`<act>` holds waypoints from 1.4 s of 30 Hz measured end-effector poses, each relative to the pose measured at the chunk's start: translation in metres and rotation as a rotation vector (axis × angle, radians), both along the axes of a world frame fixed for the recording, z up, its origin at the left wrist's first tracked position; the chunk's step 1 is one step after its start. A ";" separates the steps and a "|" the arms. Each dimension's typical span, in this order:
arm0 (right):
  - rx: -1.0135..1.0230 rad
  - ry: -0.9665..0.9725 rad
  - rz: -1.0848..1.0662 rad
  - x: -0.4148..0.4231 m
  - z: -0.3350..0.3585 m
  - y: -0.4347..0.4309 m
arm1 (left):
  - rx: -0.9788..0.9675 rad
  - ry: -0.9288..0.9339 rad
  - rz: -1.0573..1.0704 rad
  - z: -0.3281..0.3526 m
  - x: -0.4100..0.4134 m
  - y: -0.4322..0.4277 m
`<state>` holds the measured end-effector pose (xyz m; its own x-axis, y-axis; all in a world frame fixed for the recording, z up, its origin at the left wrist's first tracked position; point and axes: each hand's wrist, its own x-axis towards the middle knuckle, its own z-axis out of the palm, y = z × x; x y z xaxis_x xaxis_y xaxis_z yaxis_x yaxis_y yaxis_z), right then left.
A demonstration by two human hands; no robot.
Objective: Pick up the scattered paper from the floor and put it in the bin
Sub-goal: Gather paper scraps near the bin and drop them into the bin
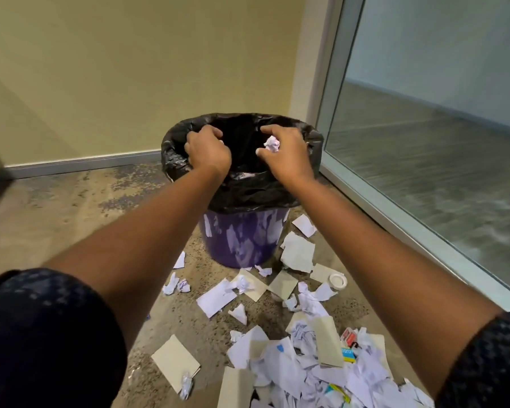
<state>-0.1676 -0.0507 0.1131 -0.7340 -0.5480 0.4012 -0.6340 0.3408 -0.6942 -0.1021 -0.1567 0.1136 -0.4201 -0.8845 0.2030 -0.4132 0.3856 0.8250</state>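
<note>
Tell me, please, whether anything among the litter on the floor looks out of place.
Yes. Among the scattered paper near the glass wall lie things that are not plain paper: a white ring, perhaps a tape roll, and a small red-and-white box beside blue-and-yellow packaging.

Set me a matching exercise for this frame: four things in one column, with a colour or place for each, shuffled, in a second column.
1 bin
2 bin liner
3 crumpled paper ball
4 white ring

A black
B on the floor near the glass panel
C purple
D in the right hand, over the bin

Pairs: 1-C, 2-A, 3-D, 4-B
</note>
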 end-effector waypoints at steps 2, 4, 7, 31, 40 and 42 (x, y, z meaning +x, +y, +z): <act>-0.096 0.017 0.027 0.005 -0.004 0.008 | -0.017 0.005 0.025 0.001 0.002 0.001; -0.228 0.028 0.039 0.012 -0.009 0.020 | -0.025 0.037 0.014 0.003 0.004 0.004; -0.388 0.079 -0.020 0.022 -0.029 0.047 | -0.068 0.174 -0.061 0.003 0.015 0.016; 1.117 -0.155 -0.060 0.084 -0.215 0.170 | 0.276 -0.863 -0.318 -0.217 0.127 0.162; 0.808 -0.137 -0.043 0.076 -0.209 0.171 | 0.592 -0.504 -0.202 -0.212 0.123 0.167; 0.613 -0.230 -0.088 0.070 -0.195 0.171 | 0.598 -0.468 -0.211 -0.205 0.121 0.163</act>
